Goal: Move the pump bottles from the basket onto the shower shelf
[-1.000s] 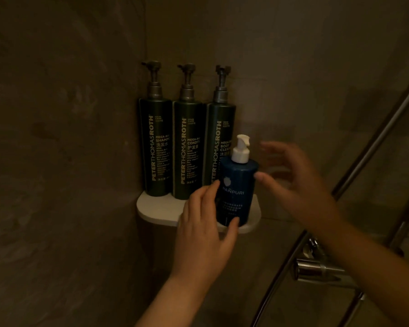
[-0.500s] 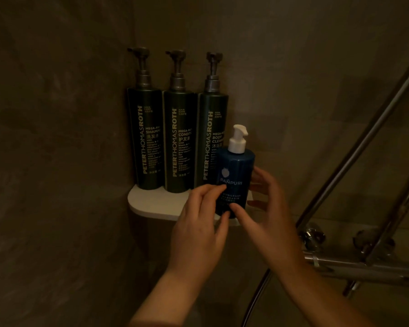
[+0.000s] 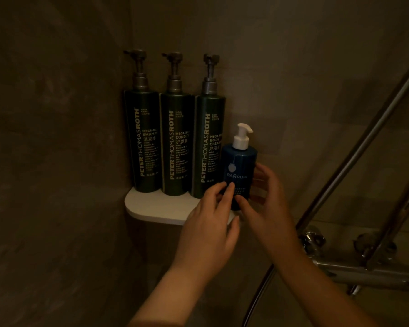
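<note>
A small blue pump bottle [image 3: 240, 166] with a white pump stands upright at the right end of the white corner shower shelf [image 3: 151, 206]. My left hand [image 3: 210, 223] has its fingertips on the bottle's lower front. My right hand [image 3: 267, 204] wraps around its right side and lower front. Three tall dark green pump bottles stand in a row along the back of the shelf: shampoo [image 3: 142, 140], conditioner [image 3: 177, 145], and body cleanser [image 3: 208, 147]. The basket is out of view.
Dark tiled walls meet in the corner behind the shelf. A chrome shower rail [image 3: 354, 156] slants up on the right, above a chrome mixer valve [image 3: 354, 272] and a hose [image 3: 257, 296] hanging below.
My right hand came in from open air and closed around the blue bottle's right side. My left hand stayed on its front. The bottle stands a little further back on the shelf.
</note>
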`<state>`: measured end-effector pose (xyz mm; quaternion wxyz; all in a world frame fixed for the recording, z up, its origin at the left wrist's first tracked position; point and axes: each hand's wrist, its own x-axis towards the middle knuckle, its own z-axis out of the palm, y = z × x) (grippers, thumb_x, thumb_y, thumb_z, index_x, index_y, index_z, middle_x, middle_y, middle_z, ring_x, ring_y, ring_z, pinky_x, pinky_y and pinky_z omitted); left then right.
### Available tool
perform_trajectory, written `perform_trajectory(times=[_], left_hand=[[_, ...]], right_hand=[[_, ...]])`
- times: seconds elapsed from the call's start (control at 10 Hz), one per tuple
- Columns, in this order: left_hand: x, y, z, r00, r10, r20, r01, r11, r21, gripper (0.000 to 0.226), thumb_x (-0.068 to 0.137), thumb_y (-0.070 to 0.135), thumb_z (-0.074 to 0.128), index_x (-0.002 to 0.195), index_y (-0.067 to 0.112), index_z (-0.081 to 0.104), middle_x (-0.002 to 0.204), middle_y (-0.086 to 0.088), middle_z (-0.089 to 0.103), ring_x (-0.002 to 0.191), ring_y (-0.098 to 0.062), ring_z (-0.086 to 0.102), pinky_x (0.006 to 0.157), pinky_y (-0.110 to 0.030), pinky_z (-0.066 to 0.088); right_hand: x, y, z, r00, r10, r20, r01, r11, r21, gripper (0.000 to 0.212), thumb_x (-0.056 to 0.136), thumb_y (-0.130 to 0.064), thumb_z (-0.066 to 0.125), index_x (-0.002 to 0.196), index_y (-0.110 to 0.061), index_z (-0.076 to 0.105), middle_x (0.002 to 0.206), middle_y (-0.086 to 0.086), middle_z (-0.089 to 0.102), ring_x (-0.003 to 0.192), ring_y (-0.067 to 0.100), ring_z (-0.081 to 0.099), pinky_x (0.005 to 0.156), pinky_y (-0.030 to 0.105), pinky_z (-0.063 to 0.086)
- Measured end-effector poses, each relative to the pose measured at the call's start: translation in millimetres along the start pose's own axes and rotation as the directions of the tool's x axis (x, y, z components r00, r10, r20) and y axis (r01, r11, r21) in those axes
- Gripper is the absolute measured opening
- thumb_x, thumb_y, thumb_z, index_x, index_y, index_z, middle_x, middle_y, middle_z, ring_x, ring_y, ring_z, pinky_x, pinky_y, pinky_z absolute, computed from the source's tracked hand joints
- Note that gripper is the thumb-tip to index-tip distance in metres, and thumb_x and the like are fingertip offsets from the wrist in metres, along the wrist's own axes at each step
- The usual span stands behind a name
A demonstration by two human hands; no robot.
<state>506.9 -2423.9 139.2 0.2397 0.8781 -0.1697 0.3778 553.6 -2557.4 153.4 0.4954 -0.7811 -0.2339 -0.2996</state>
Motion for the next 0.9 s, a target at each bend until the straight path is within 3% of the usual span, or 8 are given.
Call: perform_trajectory(times=[0.3,0.4,0.6,0.7,0.8,0.9], left_hand=[[7.9,-4.1,4.9,0.998,-0.013,0.058,0.009,0.998,0.065,0.065,0.093,0.040,0.044,0.148,0.021,0.017,0.150,-0.004,0.024,0.129,-0.017,0.037,0.098,-0.033,0.042],[8.8,-5.0,7.3,0.997,-0.028,0.078,0.021,0.996,0.089,0.064,0.094,0.043,0.041,0.149,0.021,0.016,0.152,-0.003,0.020,0.131,-0.017,0.033,0.102,-0.032,0.035],[9.9,-5.4,10.7,0.994,-0.055,0.093,0.045,0.994,0.103,0.064,0.094,0.044,0.037,0.149,0.022,0.013,0.154,-0.002,0.017,0.134,-0.016,0.029,0.104,-0.031,0.029],[9.0,-5.8,10.1,0.993,-0.061,0.105,0.050,0.993,0.102,0.064,0.094,0.044,0.036,0.149,0.022,0.014,0.153,-0.003,0.018,0.134,-0.016,0.030,0.103,-0.029,0.027],[4.5,-8.2,9.4,0.993,-0.048,0.104,0.037,0.994,0.102,0.062,0.093,0.046,0.033,0.148,0.022,0.017,0.153,-0.002,0.021,0.134,-0.015,0.030,0.103,-0.026,0.022],[-1.2,-7.9,3.7,0.986,-0.071,0.149,0.057,0.994,0.095,0.060,0.093,0.048,0.029,0.147,0.025,0.021,0.152,0.001,0.023,0.133,-0.012,0.028,0.105,-0.027,0.019]], right_hand=[[9.7,5.3,4.8,1.000,0.009,-0.001,-0.009,1.000,-0.003,0.065,0.084,-0.019,0.067,0.139,-0.032,0.033,0.132,-0.008,0.046,0.117,-0.009,0.045,0.093,0.013,0.042],[12.1,7.4,6.4,1.000,0.013,-0.007,-0.013,1.000,0.004,0.066,0.084,-0.015,0.067,0.139,-0.029,0.034,0.131,-0.008,0.046,0.119,-0.006,0.045,0.092,0.005,0.038],[14.9,10.8,7.3,1.000,0.017,-0.007,-0.018,1.000,-0.007,0.066,0.083,-0.018,0.067,0.139,-0.029,0.033,0.133,-0.007,0.045,0.121,-0.004,0.044,0.094,0.010,0.040],[13.6,9.2,7.2,1.000,0.018,-0.001,-0.018,1.000,-0.010,0.066,0.083,-0.022,0.066,0.138,-0.033,0.031,0.132,-0.010,0.044,0.118,-0.010,0.043,0.090,0.002,0.036],[7.5,10.9,7.0,0.999,0.018,-0.028,-0.018,1.000,0.003,0.065,0.084,-0.020,0.066,0.138,-0.034,0.031,0.131,-0.011,0.044,0.118,-0.009,0.043,0.091,0.002,0.035],[-4.2,6.0,7.1,0.998,-0.015,-0.066,0.014,1.000,-0.021,0.053,0.088,-0.021,0.062,0.131,-0.036,0.035,0.124,-0.023,0.043,0.117,-0.009,0.044,0.094,0.004,0.035]])
